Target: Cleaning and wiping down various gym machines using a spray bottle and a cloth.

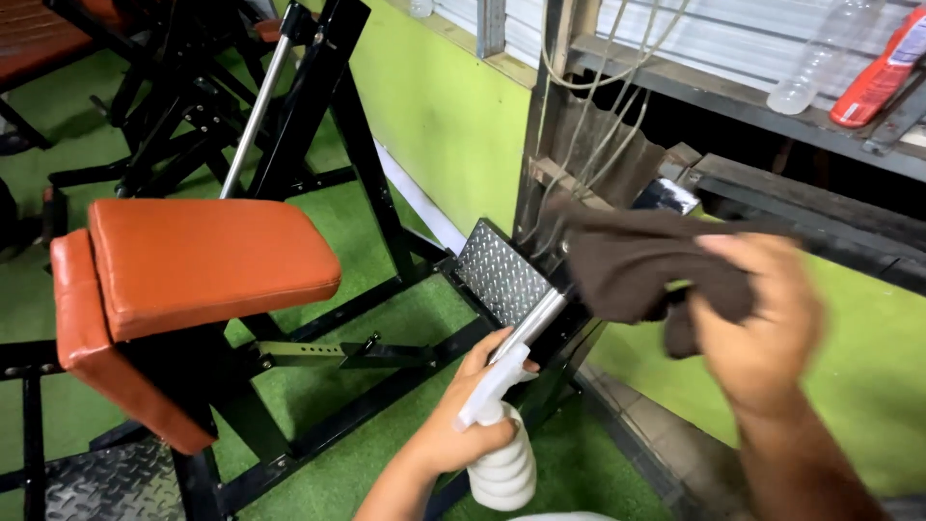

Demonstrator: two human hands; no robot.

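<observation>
Brown cloth [646, 265] is bunched in the closed right hand [762, 328], raised beside the machine's steel footplate [500, 275]. The left hand [463, 415] grips a white spray bottle [500, 453] below that footplate. Judging by this, wiping has not begun; the orange seat pad [203, 260] lies well left of it.

Orange padded seat [207, 260] on a black gym machine frame [328, 116], standing on green turf [386, 386]. Right of the seat: checkered metal footplate [502, 275], lime wall [453, 116]. Further right, up high: shelf [733, 101] with empty clear bottle [820, 58] and red bottle [883, 72].
</observation>
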